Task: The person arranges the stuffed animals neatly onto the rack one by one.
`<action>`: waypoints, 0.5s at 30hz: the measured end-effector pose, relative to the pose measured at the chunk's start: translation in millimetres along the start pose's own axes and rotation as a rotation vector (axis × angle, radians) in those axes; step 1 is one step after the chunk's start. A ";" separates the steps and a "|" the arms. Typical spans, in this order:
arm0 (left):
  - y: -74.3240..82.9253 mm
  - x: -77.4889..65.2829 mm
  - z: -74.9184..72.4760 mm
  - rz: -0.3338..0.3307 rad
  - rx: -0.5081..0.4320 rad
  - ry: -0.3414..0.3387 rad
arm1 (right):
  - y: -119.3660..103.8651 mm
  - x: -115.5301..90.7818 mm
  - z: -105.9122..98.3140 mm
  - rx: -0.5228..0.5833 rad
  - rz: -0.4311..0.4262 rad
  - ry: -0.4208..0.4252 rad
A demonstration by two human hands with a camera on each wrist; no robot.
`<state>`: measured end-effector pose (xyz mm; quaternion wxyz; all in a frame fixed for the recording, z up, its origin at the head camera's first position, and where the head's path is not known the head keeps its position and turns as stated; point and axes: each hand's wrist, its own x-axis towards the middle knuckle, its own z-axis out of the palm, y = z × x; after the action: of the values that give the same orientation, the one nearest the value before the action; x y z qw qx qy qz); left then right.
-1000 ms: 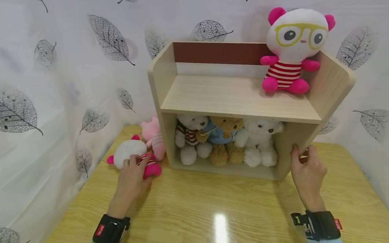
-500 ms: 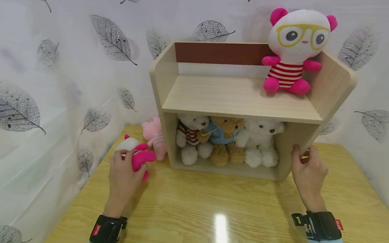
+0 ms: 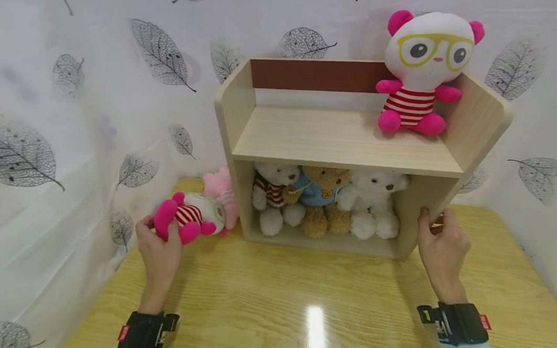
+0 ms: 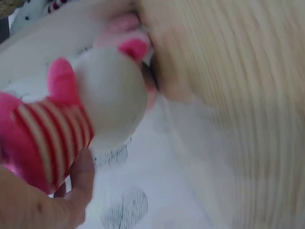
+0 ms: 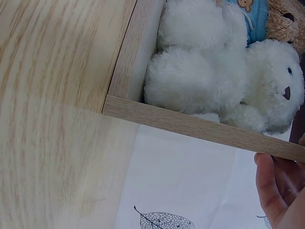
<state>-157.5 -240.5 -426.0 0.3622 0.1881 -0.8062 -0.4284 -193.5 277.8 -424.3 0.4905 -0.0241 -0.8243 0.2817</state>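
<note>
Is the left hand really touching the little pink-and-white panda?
Touching. The head view shows the left hand gripping the little panda by its lower body.

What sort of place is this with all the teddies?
Probably a play corner or a toy display indoors, though I can't be sure: soft toys sit in a little shelf on a wooden table, with a leaf-patterned sheet behind.

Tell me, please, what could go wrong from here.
The left hand holds the smaller panda near its legs, so the head end might swing or the toy might slip. That head points toward the pink toy beside the shelf and could nudge it. The right hand touches the shelf's side; a push there might shift it and unsettle the larger panda seated above.
</note>
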 end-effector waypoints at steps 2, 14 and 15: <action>-2.5 1.7 -7.1 -0.062 0.048 -0.086 | -0.1 -0.1 0.0 -0.004 0.001 0.000; -24.3 21.0 -47.9 -0.066 0.474 -0.581 | 2.1 0.3 0.0 0.008 0.000 -0.006; -24.7 21.8 -48.5 -0.058 0.490 -0.595 | 2.0 0.2 0.2 0.009 0.000 -0.006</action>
<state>-136.0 -294.7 -419.2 0.0444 0.1591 -0.9488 -0.2692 -194.2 279.5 -425.2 0.4881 -0.0212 -0.8245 0.2855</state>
